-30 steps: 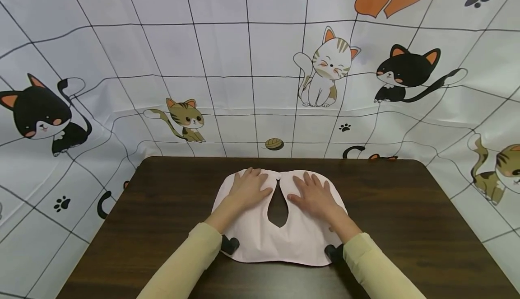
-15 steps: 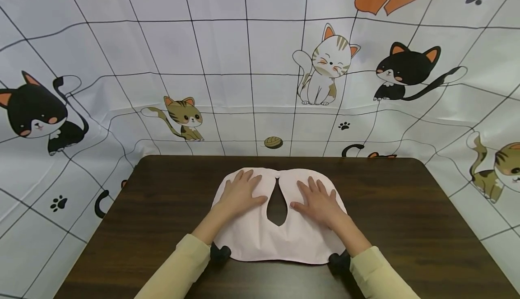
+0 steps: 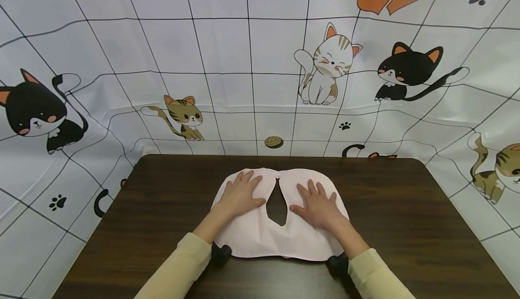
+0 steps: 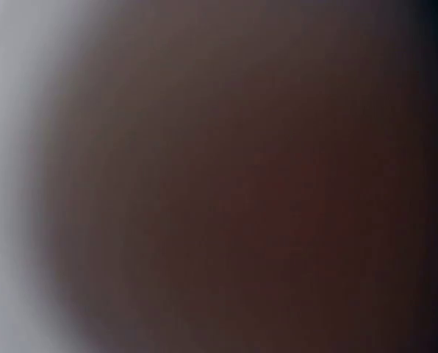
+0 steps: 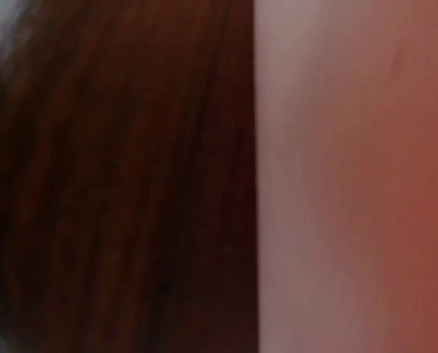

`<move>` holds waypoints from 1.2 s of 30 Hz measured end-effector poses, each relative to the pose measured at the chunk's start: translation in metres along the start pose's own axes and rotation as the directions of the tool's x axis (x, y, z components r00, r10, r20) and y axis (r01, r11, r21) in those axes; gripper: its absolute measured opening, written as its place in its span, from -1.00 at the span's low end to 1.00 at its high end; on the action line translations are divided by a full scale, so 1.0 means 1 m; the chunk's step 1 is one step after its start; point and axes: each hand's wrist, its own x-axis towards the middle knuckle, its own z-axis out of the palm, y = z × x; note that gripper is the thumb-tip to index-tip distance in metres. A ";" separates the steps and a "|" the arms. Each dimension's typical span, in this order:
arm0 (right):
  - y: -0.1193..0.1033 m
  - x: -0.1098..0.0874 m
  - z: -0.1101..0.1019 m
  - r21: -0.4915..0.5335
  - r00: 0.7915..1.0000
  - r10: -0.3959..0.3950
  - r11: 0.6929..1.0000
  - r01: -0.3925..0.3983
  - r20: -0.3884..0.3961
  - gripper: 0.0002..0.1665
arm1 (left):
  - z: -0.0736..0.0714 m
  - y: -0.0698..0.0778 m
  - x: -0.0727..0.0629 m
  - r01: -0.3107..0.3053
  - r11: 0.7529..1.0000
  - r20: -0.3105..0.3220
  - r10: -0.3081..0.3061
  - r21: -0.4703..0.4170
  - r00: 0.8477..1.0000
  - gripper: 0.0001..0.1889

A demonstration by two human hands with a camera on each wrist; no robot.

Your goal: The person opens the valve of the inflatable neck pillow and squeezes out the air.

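Cloth (image 3: 280,235), pale pink with a teardrop cutout, lies flat mid-table (image 3: 406,208), nearer the front edge. Head view: left hand (image 3: 240,195) and right hand (image 3: 318,204) rest palm-down on it, fingers straight, either side of the cutout. Left wrist view: blurred, nothing readable. Right wrist view: blurred cloth (image 5: 351,176) edge against table (image 5: 116,176) wood.

Pale yellow long sleeves (image 3: 178,267); black wrist-worn cameras (image 3: 221,253).

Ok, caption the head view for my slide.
Both hands, left hand and right hand, press flat on a pink cloth.
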 end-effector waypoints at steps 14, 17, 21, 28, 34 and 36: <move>-0.006 -0.009 -0.008 -0.009 0.996 -0.052 0.999 0.051 -0.073 -0.12 | -0.020 0.004 -0.017 0.006 1.000 0.021 -0.005 -0.027 1.000 -0.19; -0.008 -0.017 -0.008 -0.021 0.991 -0.089 0.996 0.087 -0.105 -0.15 | -0.022 0.007 -0.026 -0.001 0.999 0.004 0.001 -0.046 1.000 -0.18; -0.012 -0.029 -0.007 -0.024 0.987 -0.126 0.992 0.124 -0.098 -0.14 | -0.022 0.011 -0.037 0.002 0.998 -0.022 -0.003 -0.062 1.000 -0.18; -0.011 -0.040 0.000 -0.126 0.984 -0.148 0.983 0.135 -0.097 -0.14 | -0.013 0.010 -0.044 0.039 0.993 -0.022 -0.041 -0.107 0.999 -0.11; -0.009 -0.044 0.003 -0.148 0.985 -0.143 0.981 0.128 -0.097 -0.14 | -0.007 0.007 -0.044 0.030 0.996 -0.030 -0.033 -0.089 0.999 -0.07; -0.009 -0.045 0.003 -0.152 0.985 -0.141 0.980 0.125 -0.096 -0.14 | -0.006 0.007 -0.044 0.026 0.997 -0.036 -0.029 -0.073 0.999 -0.07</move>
